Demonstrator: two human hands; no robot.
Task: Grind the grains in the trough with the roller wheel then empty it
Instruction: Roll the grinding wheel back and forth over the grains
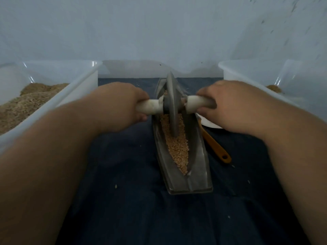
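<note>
Between the left tub (pixel 70 92) and the right tub (pixel 247 71), on the dark-clothed bench (pixel 123 200), the trough (pixel 200 167) lies lengthwise. The wheel (pixel 172 103) stands upright in its far half. The left hand (pixel 116 103) and right hand (pixel 230 105) each wrap their fingers tight round a white handle beside the wheel. Grinding looks early to midway, as the grains (pixel 177 147) at the near end look whole and coarse. Emptying is not yet begun; the left tub's brown heap suggests where the grains go.

A pale grey-blue wall (pixel 159 29) stands at the back; a dark blue cloth (pixel 123 209) covers the surface, in dim light.
</note>
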